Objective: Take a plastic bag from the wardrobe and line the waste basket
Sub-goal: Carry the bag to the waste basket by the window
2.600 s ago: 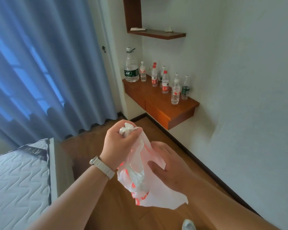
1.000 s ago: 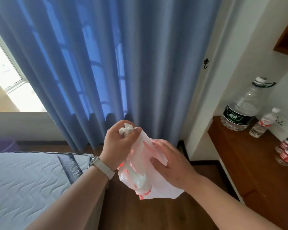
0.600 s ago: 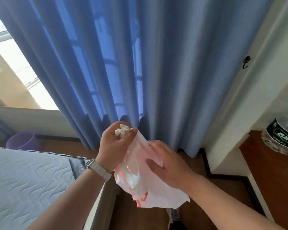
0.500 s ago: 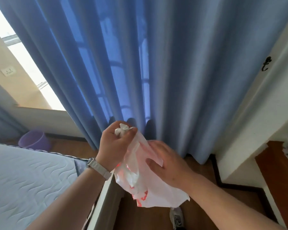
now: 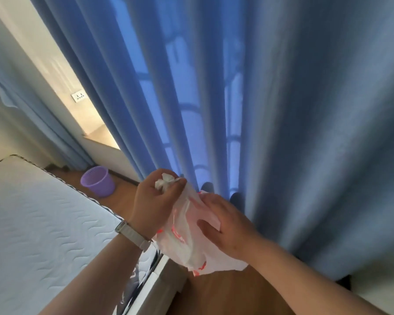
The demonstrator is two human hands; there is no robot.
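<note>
A white plastic bag (image 5: pixel 187 244) with red print hangs crumpled in front of me. My left hand (image 5: pixel 154 205), with a watch on the wrist, is closed on the bag's bunched top. My right hand (image 5: pixel 225 226) pinches the bag's side lower down. A small purple waste basket (image 5: pixel 98 181) stands on the wooden floor at the far left, beyond the bed and by the curtain. It is upright and looks bare inside.
A bed with a white quilted mattress (image 5: pixel 39 235) fills the lower left, its corner just under my hands. Blue curtains (image 5: pixel 237 98) hang close ahead across the window. A strip of wooden floor (image 5: pixel 223 294) runs between bed and curtain. A wall socket (image 5: pixel 79 96) sits upper left.
My view has swung left from the shelf with bottles to the curtain, and the purple basket has come fully into sight. Both hands have kept the same hold on the bag.
</note>
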